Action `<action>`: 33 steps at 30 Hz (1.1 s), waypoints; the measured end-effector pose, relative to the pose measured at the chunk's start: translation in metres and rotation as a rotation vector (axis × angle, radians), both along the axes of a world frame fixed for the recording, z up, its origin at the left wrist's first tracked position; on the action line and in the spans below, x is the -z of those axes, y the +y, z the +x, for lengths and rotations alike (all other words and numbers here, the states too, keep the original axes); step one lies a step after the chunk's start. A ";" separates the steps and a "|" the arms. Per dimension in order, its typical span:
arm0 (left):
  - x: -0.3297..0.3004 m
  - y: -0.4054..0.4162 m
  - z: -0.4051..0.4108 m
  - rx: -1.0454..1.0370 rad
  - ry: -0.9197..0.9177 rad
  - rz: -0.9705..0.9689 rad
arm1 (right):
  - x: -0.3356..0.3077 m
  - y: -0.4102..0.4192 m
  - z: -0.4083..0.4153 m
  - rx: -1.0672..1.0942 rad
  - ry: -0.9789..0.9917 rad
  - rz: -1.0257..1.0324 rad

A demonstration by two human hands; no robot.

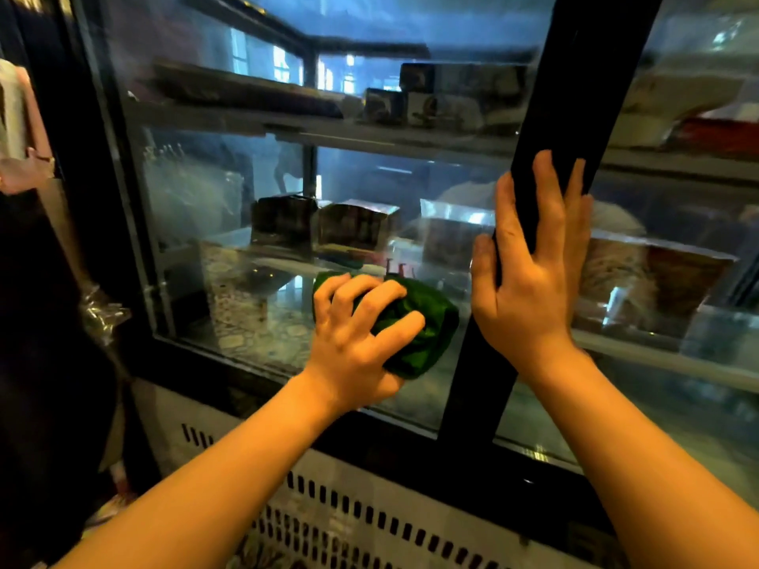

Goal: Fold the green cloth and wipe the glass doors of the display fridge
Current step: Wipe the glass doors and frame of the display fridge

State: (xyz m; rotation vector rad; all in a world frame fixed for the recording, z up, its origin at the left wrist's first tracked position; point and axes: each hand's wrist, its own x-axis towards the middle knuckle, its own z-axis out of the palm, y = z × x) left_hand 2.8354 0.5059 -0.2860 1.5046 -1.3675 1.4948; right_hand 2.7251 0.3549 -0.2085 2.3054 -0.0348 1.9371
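Left hand (pixel 353 334), fingers spread and curled, presses bunched green cloth (pixel 427 322) onto glass door (pixel 230 223); unwiped pane lies above fingertips. Right hand (pixel 530 273) flat on black door frame (pixel 575 96).

A single head-worn camera is looking forward and slightly down from close to the display fridge (pixel 369 199), facing its glass doors (pixel 254 223) at an angle. Both forearms are reaching in from the bottom edge, with the left hand (pixel 353 338) and right hand (pixel 530 277) sitting near the centre, the wide lens bending the black door frame (pixel 571 96) just beyond the right hand.
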 end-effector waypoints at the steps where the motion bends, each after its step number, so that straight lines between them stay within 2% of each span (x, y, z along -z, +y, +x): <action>1: 0.011 -0.001 -0.003 0.005 0.022 0.002 | 0.000 0.000 0.000 0.002 -0.003 -0.001; 4: 0.041 -0.005 -0.010 0.017 0.087 0.017 | 0.000 0.000 0.001 0.001 -0.003 0.007; 11: 0.109 0.002 -0.008 0.032 0.067 0.172 | 0.000 0.000 0.001 0.007 -0.011 0.009; 14: 0.114 0.001 -0.010 0.033 0.117 0.159 | -0.001 0.001 0.000 0.012 -0.013 0.009; 18: 0.105 0.004 -0.011 0.040 0.096 0.139 | -0.001 0.000 -0.001 -0.005 0.001 0.009; 22: 0.064 0.002 -0.003 0.034 0.190 -0.040 | 0.002 -0.005 0.003 -0.021 -0.020 -0.013; 27: -0.043 -0.004 0.010 -0.001 0.219 -0.274 | 0.004 -0.013 0.006 -0.014 -0.031 -0.048; 33: -0.161 -0.007 0.017 -0.134 0.186 -0.370 | 0.006 -0.017 0.010 -0.003 -0.052 -0.074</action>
